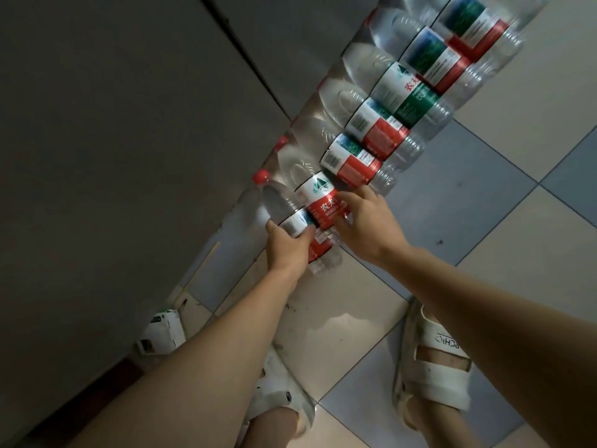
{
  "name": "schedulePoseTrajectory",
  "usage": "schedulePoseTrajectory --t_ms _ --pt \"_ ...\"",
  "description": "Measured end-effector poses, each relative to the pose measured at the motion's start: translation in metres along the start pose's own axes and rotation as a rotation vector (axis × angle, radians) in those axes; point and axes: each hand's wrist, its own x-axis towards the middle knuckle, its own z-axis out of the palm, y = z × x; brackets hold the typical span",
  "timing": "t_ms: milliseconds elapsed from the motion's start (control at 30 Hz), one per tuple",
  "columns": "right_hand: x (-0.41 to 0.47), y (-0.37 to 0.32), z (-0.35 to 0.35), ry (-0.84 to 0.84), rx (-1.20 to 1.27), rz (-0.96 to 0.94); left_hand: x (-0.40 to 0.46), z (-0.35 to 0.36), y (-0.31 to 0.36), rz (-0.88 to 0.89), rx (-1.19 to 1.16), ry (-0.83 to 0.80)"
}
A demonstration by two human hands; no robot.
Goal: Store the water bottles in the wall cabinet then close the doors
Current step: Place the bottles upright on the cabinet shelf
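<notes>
The grey cabinet (113,140) fills the whole left side, its doors meeting at a dark seam that runs down toward the bottles. Right of the cabinet lies the tiled floor (484,205), in pale and blue-grey squares. Along the cabinet's foot a row of water bottles (397,101) lies on the floor, side by side, red caps pointing at the cabinet, labels red, white and green. The person stands at the near end of that row, well out from the cabinet, in white sandals (433,367). A small white box (158,334) sits against the cabinet's base, near the left foot.

The left hand (287,247) grasps the nearest bottle (277,205) round its middle, fingers and thumb curled over the label; its red cap points at the cabinet. The right hand (365,221) lies on the second bottle (323,202), one place farther along the cabinet, fingers bent over its red label; how firmly it grips I cannot tell.
</notes>
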Motion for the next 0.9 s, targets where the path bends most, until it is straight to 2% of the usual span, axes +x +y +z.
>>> schedulePoseTrajectory --t_ms 133,233,467,633,900 --pt "-0.003 -0.002 -0.001 -0.129 0.018 0.043 -0.013 -0.007 -0.017 -0.068 0.108 -0.078" --pt "-0.004 -0.004 0.002 -0.193 0.041 0.073 -0.012 -0.012 -0.023 -0.104 0.075 -0.111" --pt "0.034 -0.036 0.016 -0.018 0.077 0.068 0.012 -0.024 -0.008 0.028 0.013 -0.064" --pt "0.052 -0.043 0.037 0.082 0.084 0.088 0.021 -0.025 0.002 0.008 -0.034 -0.112" --pt "0.031 -0.028 0.026 0.071 0.263 0.133 0.015 -0.036 -0.001 0.049 -0.046 -0.126"
